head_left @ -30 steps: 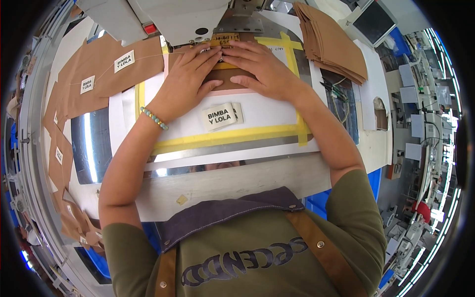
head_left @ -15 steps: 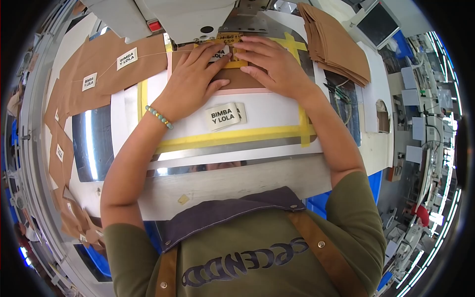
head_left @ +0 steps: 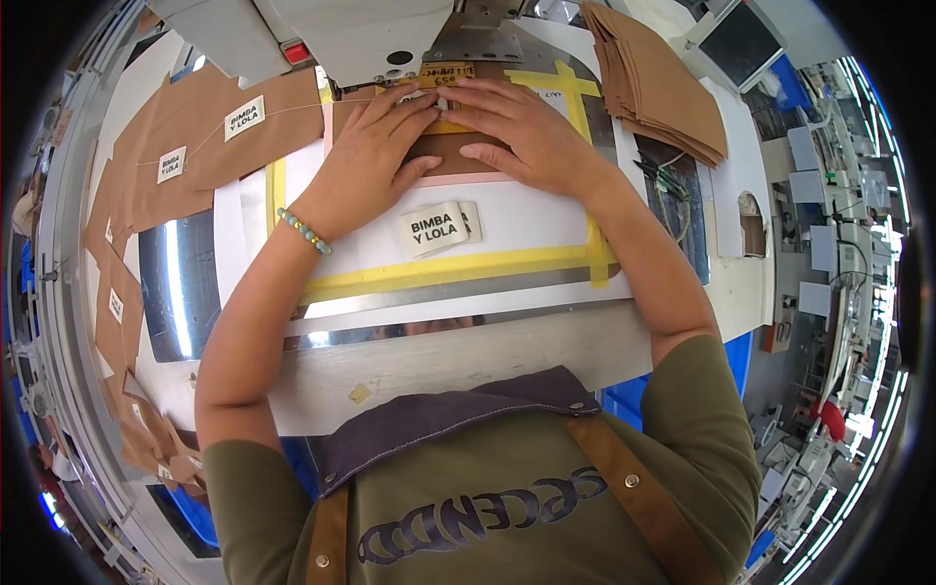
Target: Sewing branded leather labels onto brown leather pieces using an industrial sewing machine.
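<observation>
My left hand (head_left: 375, 161) and my right hand (head_left: 531, 136) lie flat under the sewing machine head (head_left: 361, 39), fingers stretched out. Their fingertips meet over a yellow template (head_left: 447, 72) and mostly cover a small pale label inside its opening. Beneath them a brown fabric piece (head_left: 447, 151) shows between my two thumbs, which are apart. Just in front of the hands, a small pile of cream labels (head_left: 434, 229) with dark print sits on the white work surface (head_left: 361, 249). A beaded bracelet (head_left: 304, 231) circles my left wrist.
At the left, brown fabric pieces (head_left: 278, 136) with labels trail over the table edge, linked by thread. A stack of brown pieces (head_left: 663, 88) lies at the right, near thread snips (head_left: 663, 180) and a small screen (head_left: 741, 44). Yellow tape (head_left: 458, 268) borders the work surface.
My fingers have drawn together over the label, the right hand shifting slightly left. Less of the label and template opening shows. The label pile stays on the white surface.
</observation>
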Action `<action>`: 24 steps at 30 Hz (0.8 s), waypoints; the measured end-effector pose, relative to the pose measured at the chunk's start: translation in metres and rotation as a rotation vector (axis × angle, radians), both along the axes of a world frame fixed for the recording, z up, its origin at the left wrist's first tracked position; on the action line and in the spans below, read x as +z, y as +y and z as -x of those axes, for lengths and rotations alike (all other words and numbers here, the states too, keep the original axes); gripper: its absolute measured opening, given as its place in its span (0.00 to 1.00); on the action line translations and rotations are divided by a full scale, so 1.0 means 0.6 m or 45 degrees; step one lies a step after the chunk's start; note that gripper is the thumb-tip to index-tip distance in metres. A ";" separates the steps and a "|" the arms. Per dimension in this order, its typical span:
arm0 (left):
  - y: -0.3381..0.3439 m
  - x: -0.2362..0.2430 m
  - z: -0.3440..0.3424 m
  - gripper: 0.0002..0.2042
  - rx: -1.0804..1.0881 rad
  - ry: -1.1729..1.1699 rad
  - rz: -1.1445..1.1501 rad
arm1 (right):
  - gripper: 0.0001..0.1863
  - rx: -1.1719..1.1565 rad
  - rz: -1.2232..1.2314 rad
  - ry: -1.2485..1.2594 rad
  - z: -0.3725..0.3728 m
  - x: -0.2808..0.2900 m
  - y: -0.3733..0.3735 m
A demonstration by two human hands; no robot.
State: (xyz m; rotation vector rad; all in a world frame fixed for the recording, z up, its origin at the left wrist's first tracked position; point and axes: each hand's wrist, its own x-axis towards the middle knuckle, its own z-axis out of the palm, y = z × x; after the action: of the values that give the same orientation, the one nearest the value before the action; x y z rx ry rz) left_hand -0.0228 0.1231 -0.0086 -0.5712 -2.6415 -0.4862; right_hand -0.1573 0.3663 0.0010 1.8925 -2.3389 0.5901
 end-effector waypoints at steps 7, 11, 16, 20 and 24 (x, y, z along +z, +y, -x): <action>0.000 0.008 -0.014 0.21 0.135 0.009 0.119 | 0.25 -0.011 0.013 0.027 0.004 -0.006 0.000; 0.004 0.011 -0.010 0.20 0.137 0.070 0.164 | 0.25 0.004 0.057 0.086 0.003 -0.005 0.000; -0.002 0.013 -0.009 0.20 0.127 0.048 0.103 | 0.28 -0.012 -0.043 0.068 0.004 -0.006 -0.003; -0.007 0.019 -0.017 0.20 0.166 0.023 0.182 | 0.30 -0.045 -0.084 -0.005 0.002 -0.009 -0.001; -0.022 0.026 -0.025 0.21 0.170 0.008 0.178 | 0.31 -0.036 -0.070 -0.041 -0.003 -0.008 -0.001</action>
State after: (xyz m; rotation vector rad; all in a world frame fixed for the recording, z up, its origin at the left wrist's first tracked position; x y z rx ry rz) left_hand -0.0079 0.1099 0.0071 -0.4331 -2.7005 -0.2612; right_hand -0.1556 0.3659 -0.0038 1.8825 -2.4221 0.5629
